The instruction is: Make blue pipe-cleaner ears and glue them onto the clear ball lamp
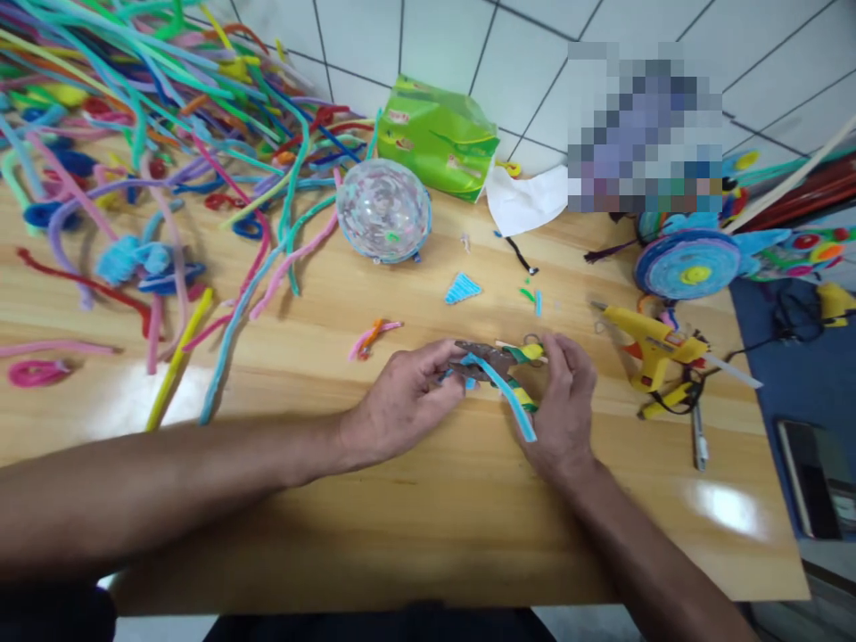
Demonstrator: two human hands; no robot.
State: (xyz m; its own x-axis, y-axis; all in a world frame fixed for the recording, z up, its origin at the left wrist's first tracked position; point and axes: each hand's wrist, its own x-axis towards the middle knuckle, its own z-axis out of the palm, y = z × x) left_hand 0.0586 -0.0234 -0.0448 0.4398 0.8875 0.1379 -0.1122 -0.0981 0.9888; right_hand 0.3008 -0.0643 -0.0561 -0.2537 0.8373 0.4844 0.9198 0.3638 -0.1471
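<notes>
Left hand [401, 397] pinching brown pliers [482, 357] at the handles; right hand [565, 406] closed on blue-yellow-green pipe-cleaner piece [518, 397]. Mid-bend, apparently. Next calls for steady squeeze, piece kept flat on surface [428, 517].

The desk [415, 499] is light honey-coloured wood with a visible grain. Between the hands lies a light blue pipe cleaner [512, 397] beside a yellow-and-green striped piece [525, 352]. The glue gun [652, 343] is yellow, the bag [441, 134] bright green, the ball [382, 210] clear with pale speckles, and the small fan [462, 288] blue-and-white striped.
</notes>
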